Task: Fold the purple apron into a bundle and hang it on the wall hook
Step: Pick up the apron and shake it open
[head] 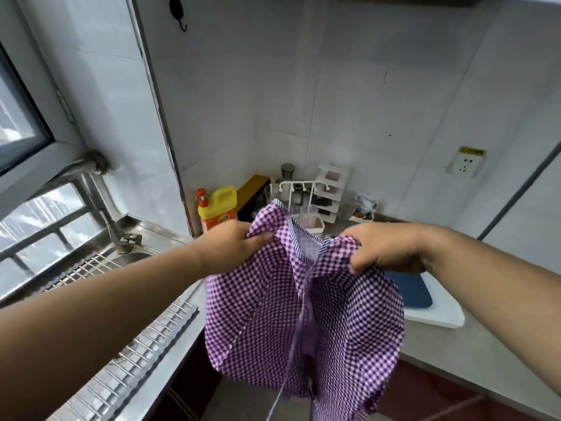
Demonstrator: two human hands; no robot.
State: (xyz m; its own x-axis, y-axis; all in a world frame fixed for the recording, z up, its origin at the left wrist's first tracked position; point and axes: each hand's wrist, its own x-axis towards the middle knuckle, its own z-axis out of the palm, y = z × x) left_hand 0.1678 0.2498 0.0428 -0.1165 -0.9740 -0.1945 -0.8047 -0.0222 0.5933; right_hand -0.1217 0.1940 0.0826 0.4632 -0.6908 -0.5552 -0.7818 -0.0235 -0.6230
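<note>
The purple checked apron hangs in the air in front of me, folded over on itself, with a thin strap dangling below it. My left hand grips its upper left edge. My right hand grips the bunched upper right edge. Both hands hold it above the counter's front edge. A small black wall hook sits high on the white tiled wall, far above and left of the apron, with nothing on it.
A steel sink with a wire rack lies at left below a window. A yellow detergent bottle, white racks and jars crowd the corner. A white board with a blue mat lies at right. A wall socket is at right.
</note>
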